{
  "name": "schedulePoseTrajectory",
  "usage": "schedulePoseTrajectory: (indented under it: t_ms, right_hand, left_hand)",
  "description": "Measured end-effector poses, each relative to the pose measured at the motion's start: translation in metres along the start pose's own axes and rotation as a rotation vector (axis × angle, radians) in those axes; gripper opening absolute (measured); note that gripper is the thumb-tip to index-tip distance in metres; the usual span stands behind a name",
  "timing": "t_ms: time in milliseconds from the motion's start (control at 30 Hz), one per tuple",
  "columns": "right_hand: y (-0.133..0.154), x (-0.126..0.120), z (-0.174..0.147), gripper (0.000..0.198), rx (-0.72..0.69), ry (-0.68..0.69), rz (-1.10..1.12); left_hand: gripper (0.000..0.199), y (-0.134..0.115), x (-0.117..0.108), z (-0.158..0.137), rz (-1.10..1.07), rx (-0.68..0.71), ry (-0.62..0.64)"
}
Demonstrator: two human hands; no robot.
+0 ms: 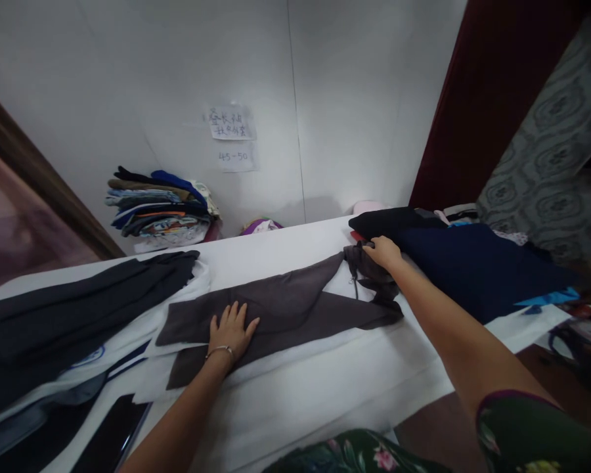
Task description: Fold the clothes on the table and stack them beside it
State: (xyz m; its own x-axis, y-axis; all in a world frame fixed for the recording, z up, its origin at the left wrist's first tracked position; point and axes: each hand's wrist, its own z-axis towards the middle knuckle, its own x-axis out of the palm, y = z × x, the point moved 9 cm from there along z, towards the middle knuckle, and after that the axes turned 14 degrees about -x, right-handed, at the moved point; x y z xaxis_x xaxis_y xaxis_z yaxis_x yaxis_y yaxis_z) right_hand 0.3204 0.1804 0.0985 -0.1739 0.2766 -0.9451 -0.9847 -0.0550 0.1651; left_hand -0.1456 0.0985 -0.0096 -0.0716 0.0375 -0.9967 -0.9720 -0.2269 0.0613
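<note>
A dark grey garment [285, 295] lies stretched across the white table, its two long parts, legs or sleeves, ending at the left. My left hand [231, 332] rests flat on it near that end, fingers spread, a bracelet at the wrist. At the other end the cloth is bunched, with a thin cord or zip pull hanging there; my right hand [385, 253] has its fingers closed on this bunched cloth. Between the two parts a wedge of white table shows through.
Dark clothes [79, 315] and a white garment [197, 282] lie at the left, near a black phone-like object [111, 433]. A navy and black clothes pile [467, 263] borders the right. Folded clothes [162, 203] are stacked behind. Paper notes [234, 123] hang on the wall.
</note>
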Motion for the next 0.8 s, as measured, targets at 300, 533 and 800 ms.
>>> schedulePoseTrajectory:
  t_ms: [300,533,800]
  right_hand:
    - [0.006,0.027,0.039,0.03,-0.03,0.164,-0.022]
    - [-0.018,0.056,0.032,0.043,0.151,0.245,-0.063]
    - [-0.024,0.07,0.029,0.036,0.19,0.268,-0.058]
  left_hand:
    - [0.065,0.0,-0.001,-0.001,-0.028,-0.002,-0.007]
    - [0.063,0.001,0.001,-0.001,-0.056,0.0,-0.025]
    - [0.063,0.0,-0.001,-0.002,-0.062,-0.001,-0.012]
